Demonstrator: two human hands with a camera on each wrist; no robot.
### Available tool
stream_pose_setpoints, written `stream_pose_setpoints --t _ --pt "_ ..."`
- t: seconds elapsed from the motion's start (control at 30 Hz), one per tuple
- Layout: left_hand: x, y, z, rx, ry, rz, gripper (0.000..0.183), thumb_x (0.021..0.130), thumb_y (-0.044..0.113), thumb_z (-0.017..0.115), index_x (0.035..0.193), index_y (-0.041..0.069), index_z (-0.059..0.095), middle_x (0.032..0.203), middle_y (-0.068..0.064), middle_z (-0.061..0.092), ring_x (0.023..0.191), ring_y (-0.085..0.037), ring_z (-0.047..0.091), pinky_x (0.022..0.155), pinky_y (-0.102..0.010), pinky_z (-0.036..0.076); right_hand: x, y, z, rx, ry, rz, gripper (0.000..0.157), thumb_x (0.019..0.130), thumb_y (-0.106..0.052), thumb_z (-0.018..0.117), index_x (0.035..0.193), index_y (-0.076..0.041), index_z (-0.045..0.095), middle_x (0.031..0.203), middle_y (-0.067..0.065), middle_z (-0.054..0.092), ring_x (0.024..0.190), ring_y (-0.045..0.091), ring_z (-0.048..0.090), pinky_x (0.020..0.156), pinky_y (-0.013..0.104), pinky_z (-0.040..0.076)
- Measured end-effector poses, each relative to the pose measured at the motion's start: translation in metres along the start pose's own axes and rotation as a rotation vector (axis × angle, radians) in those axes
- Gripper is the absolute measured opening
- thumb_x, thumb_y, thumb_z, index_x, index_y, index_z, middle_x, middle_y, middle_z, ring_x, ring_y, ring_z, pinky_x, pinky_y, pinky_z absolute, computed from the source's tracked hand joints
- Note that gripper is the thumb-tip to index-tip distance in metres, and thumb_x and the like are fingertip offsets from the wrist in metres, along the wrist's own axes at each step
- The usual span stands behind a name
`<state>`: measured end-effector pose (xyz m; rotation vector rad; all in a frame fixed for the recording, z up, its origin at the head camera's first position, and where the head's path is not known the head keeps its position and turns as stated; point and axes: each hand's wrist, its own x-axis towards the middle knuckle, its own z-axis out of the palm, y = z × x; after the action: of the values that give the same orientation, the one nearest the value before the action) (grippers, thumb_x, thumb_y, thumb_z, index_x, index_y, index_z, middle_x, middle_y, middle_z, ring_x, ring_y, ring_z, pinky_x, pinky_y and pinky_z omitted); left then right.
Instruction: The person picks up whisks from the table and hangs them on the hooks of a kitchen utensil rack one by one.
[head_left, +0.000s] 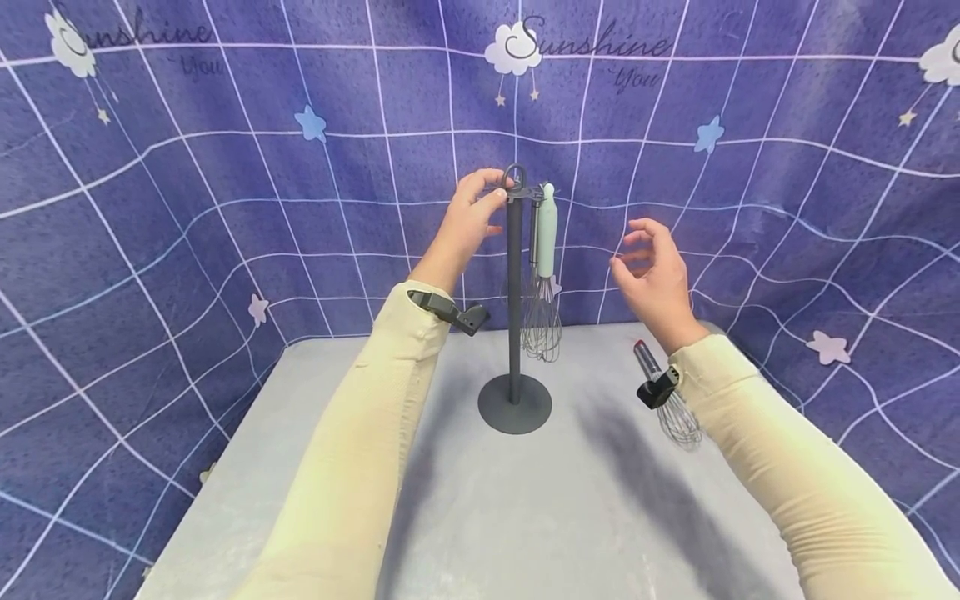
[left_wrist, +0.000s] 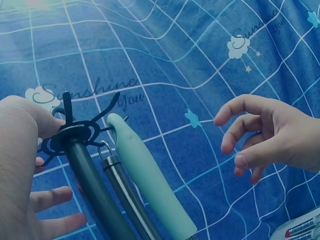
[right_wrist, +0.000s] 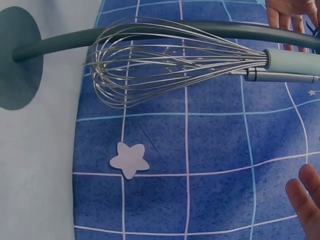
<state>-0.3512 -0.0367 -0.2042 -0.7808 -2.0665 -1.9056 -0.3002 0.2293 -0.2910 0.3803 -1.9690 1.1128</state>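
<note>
Head view: a dark stand (head_left: 514, 308) rises upright from its round base (head_left: 495, 408) on a pale tabletop (head_left: 487, 517), between the person's two hands.
Stand's hooks: two whisks hang on the side toward the right hand, a mint-handled whisk (head_left: 548, 242) and, just beside it, a silver-handled whisk (left_wrist: 127, 190); wires point down, well above the tabletop.
Hook ring: prongs (left_wrist: 68, 107) spread out around the stand's top, some with nothing on them.
Left hand (head_left: 467, 218): thumb and forefinger pinch the stand's top; the other fingers are spread loosely beside the pole.
Right hand (head_left: 656, 275): raised, fingers softly bent, thumb well apart from the fingertips, holding nothing.
Lying whisk (head_left: 682, 425): flat on the tabletop near its right edge, red at the handle's end, partly covered by the right wrist camera (head_left: 658, 389).
Edges: the tabletop's back edge meets a blue-purple checked curtain (head_left: 420, 167); the base sits forward of that edge.
Room: a gap parts the right hand from the hanging whisks; bare tabletop, crossed by arm shadows, lies in front of the base.
</note>
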Motion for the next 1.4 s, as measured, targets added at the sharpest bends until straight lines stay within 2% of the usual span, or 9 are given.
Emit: stream_pose_setpoints --t 0.2,0.43,0.53,0.7,0.83,0.9,0.97,1.13,1.4 --pt "0.001 0.000 -0.002 0.003 0.013 -0.009 0.029 0.103 0.010 0.049 0.131 0.008 0.056 0.151 -0.006 0.032 0.127 -0.028 0.052 0.092 -0.054 0.053 -0.003 0.000 0.002 -0.001 -0.011 -0.009 0.052 0.086 0.000 0.071 0.134 -0.006 0.052 0.114 0.012 0.063 0.093 0.021 0.069 0.074 0.015 0.050" --pt "0.004 0.008 -0.002 -0.020 -0.023 -0.022 0.049 0.100 0.003 0.048 0.147 0.020 0.049 0.156 -0.002 0.033 0.125 -0.032 0.055 0.096 -0.061 0.049 -0.006 0.001 0.004 -0.017 -0.004 -0.012 0.049 0.086 -0.001 0.071 0.132 -0.007 0.054 0.114 0.012 0.064 0.088 0.003 0.064 0.074 0.019 0.052" --pt "0.005 0.011 -0.003 -0.016 -0.040 -0.050 0.055 0.101 0.003 0.048 0.151 0.025 0.047 0.161 0.001 0.029 0.126 -0.032 0.055 0.098 -0.061 0.048 -0.007 0.003 0.004 -0.022 -0.006 -0.011 0.048 0.087 0.000 0.070 0.132 -0.006 0.054 0.113 0.011 0.064 0.089 0.007 0.065 0.074 0.018 0.052" --pt "0.010 0.014 -0.007 0.014 -0.048 -0.068 0.060 0.098 0.000 0.051 0.152 0.025 0.046 0.164 0.002 0.023 0.143 -0.030 0.037 0.099 -0.062 0.047 -0.008 0.004 0.005 -0.012 -0.004 -0.014 0.046 0.087 0.003 0.069 0.130 -0.004 0.055 0.114 0.014 0.065 0.090 0.020 0.068 0.074 0.020 0.052" --pt "0.012 0.017 -0.011 0.072 -0.053 -0.063 0.061 0.094 0.001 0.055 0.150 0.026 0.050 0.163 0.003 0.026 0.146 -0.029 0.031 0.103 -0.062 0.042 -0.009 0.005 0.005 -0.009 0.003 -0.023 0.044 0.086 0.003 0.068 0.128 -0.003 0.057 0.113 0.013 0.065 0.090 0.022 0.068 0.074 0.021 0.053" --pt "0.012 0.020 -0.013 0.092 -0.058 -0.066 0.059 0.094 0.002 0.055 0.147 0.026 0.053 0.161 0.003 0.030 0.145 -0.028 0.034 0.104 -0.061 0.041 -0.010 0.005 0.004 -0.018 0.009 -0.030 0.043 0.086 0.002 0.068 0.128 -0.004 0.058 0.113 0.012 0.065 0.090 0.021 0.068 0.073 0.018 0.052" --pt "0.013 0.021 -0.015 0.093 -0.073 -0.072 0.055 0.094 0.004 0.054 0.145 0.026 0.055 0.158 0.002 0.036 0.142 -0.027 0.039 0.105 -0.060 0.042 -0.011 0.005 0.004 -0.030 0.010 -0.035 0.043 0.086 0.001 0.069 0.127 -0.005 0.058 0.114 0.010 0.065 0.090 0.013 0.067 0.073 0.015 0.051" --pt "0.014 0.025 -0.017 0.053 -0.113 -0.097 0.045 0.101 0.012 0.050 0.143 0.025 0.058 0.147 0.002 0.052 0.124 -0.026 0.057 0.102 -0.056 0.046 -0.012 0.007 0.003 -0.042 0.010 -0.037 0.042 0.087 0.000 0.069 0.127 -0.006 0.059 0.115 0.008 0.065 0.088 -0.001 0.062 0.073 0.014 0.050" --pt "0.017 0.024 -0.018 0.009 -0.064 -0.086 0.034 0.108 0.020 0.048 0.138 0.020 0.063 0.135 0.000 0.064 0.110 -0.027 0.068 0.092 -0.047 0.055 -0.013 0.010 0.001 -0.032 0.018 -0.026 0.041 0.087 0.001 0.069 0.127 -0.005 0.059 0.114 0.011 0.065 0.091 0.012 0.066 0.073 0.017 0.051"
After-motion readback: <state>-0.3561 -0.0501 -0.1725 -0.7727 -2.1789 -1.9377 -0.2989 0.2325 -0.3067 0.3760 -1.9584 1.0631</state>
